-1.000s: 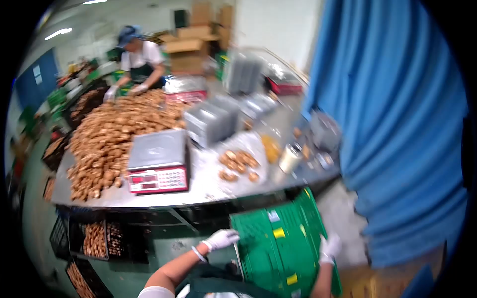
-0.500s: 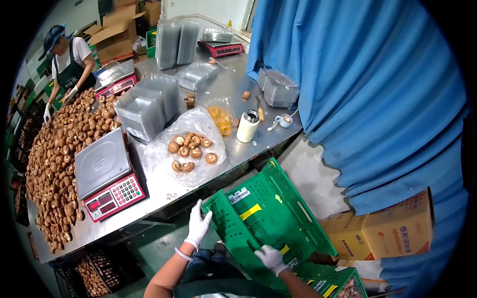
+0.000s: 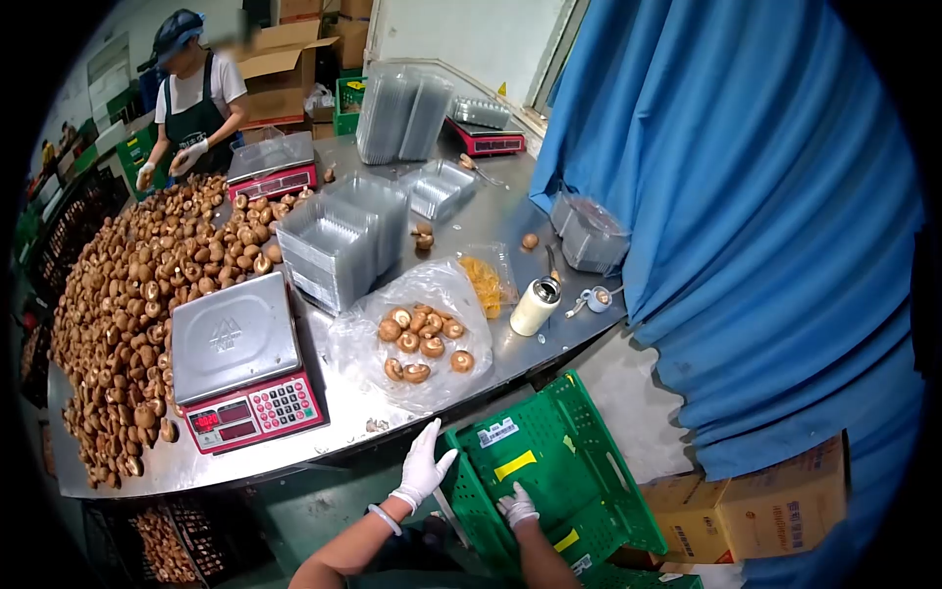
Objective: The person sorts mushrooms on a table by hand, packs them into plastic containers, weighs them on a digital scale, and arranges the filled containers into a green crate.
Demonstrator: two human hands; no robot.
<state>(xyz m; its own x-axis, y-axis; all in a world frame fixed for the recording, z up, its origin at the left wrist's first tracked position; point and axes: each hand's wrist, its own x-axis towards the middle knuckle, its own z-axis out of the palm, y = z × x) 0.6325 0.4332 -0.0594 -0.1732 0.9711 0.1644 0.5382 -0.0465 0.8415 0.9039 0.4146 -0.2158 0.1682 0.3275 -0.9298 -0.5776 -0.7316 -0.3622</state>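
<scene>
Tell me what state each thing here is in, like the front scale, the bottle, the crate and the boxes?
Front scale: display lit, platform bare
Cream bottle: upright, uncapped
Plastic bag: spread out, mushrooms on it
Green crate: open, nothing visible inside
Stacked clear trays: nested, no food visible
Back cardboard box: flaps open
Blue curtain: hanging in folds

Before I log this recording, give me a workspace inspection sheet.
Surface: metal table, small scraps near front edge.
Job's things: green crate beside the table.
Clutter: mushroom pile; loose mushrooms on plastic bag; scale; clear trays; open bottle.
Left hand: at crate's rim, fingers extended.
Right hand: over crate's inside, grip unclear.
Cables: nothing clearly seen; white cord-like loop at a small cap.
Surroundings: co-worker beyond pile; blue curtain; cardboard box.
</scene>
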